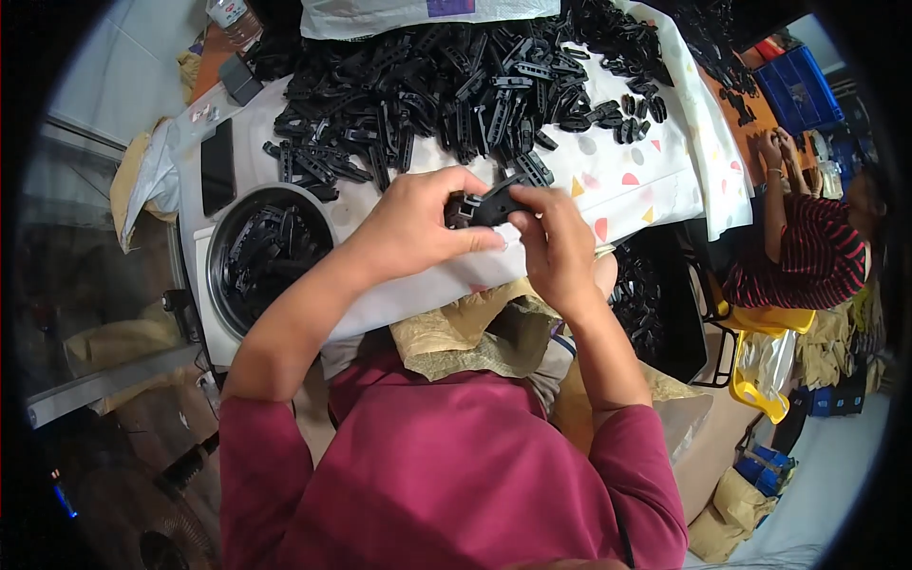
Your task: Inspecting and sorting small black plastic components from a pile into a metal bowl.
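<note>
Over the near edge of the table, both hands meet around a black plastic part (496, 206). My left hand (418, 214) closes on its left end, thumb below and fingers above. With thumb and fingers pinched, my right hand (554, 233) grips its right end. Just beyond the hands spreads a large heap of black plastic parts (408, 95), long and slotted. A round metal bowl (328, 220) at the left of my left forearm contains more of these black parts. Fingers hide some of the held part.
A dark phone (218, 166) lies left of the heap on the patterned tablecloth (655, 190). Brown paper (475, 332) covers my lap. A black crate (679, 313) of parts stands at right. Another person (803, 242) sits at far right, near a blue bin (798, 90) and a yellow stool (774, 321).
</note>
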The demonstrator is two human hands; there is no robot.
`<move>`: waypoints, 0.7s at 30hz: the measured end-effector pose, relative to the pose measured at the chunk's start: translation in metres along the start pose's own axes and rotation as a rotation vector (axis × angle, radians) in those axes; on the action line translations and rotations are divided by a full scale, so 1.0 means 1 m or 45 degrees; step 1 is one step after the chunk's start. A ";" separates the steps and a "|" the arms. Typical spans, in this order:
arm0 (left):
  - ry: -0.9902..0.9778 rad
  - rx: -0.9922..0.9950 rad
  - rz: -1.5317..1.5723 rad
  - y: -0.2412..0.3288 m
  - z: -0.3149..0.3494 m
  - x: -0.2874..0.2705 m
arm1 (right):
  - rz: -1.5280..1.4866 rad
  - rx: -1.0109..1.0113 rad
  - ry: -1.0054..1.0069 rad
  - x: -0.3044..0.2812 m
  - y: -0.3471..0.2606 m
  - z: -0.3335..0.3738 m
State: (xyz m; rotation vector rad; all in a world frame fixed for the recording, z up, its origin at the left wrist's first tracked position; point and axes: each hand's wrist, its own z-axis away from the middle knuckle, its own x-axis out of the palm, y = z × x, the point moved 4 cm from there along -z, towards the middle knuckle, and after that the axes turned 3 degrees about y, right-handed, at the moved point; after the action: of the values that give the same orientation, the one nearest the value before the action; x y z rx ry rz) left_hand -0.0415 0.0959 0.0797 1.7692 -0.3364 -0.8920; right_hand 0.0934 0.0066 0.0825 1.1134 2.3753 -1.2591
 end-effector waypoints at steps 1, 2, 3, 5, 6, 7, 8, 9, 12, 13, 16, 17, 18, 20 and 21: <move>0.053 -0.090 0.029 -0.008 0.001 0.001 | 0.123 0.021 0.052 0.000 0.000 -0.001; 0.056 -0.090 0.027 -0.015 0.002 0.002 | 0.122 0.019 0.052 0.001 0.000 -0.001; 0.031 -0.074 0.038 -0.021 0.004 0.003 | -0.144 0.241 -0.070 0.006 0.006 0.000; -0.131 -0.293 0.127 -0.027 0.007 0.005 | -0.295 0.478 -0.287 0.009 0.020 0.006; -0.133 -0.295 0.128 -0.033 0.007 0.005 | -0.296 0.481 -0.287 0.009 0.026 0.005; -0.116 -0.226 0.114 -0.042 0.006 0.005 | -0.348 0.491 -0.363 0.012 0.031 0.001; -0.111 -0.154 0.103 -0.042 0.002 0.007 | -0.394 0.509 -0.430 0.014 0.041 -0.001; -0.197 -0.556 0.332 -0.053 0.002 0.012 | -0.310 0.457 -0.421 0.018 0.069 -0.005; -0.202 -0.652 0.818 -0.065 -0.007 0.010 | 0.423 0.533 -0.093 0.009 0.146 -0.027; -0.162 -0.693 0.897 -0.068 -0.009 0.008 | 0.663 0.528 -0.155 0.011 0.156 -0.034; -0.174 -0.771 0.929 -0.090 -0.019 0.016 | 0.832 0.497 -0.350 0.021 0.170 -0.032; -0.146 -0.681 0.602 -0.093 -0.024 0.024 | 0.804 0.578 -0.228 0.018 0.169 -0.031; -0.117 -0.585 0.279 -0.095 -0.031 0.032 | 0.807 0.577 -0.227 0.014 0.168 -0.029; 0.009 0.120 -0.556 -0.063 -0.038 0.046 | 0.680 0.922 -0.035 -0.007 0.160 -0.017; 0.014 0.463 -0.736 -0.055 -0.041 0.052 | 0.520 0.763 0.089 -0.014 0.155 -0.011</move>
State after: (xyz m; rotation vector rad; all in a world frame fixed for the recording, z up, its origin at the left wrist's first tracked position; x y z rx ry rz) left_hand 0.0125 0.1138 0.0151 2.2609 0.0365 -1.2835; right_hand 0.2151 0.0610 0.0016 1.7177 1.7001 -1.8311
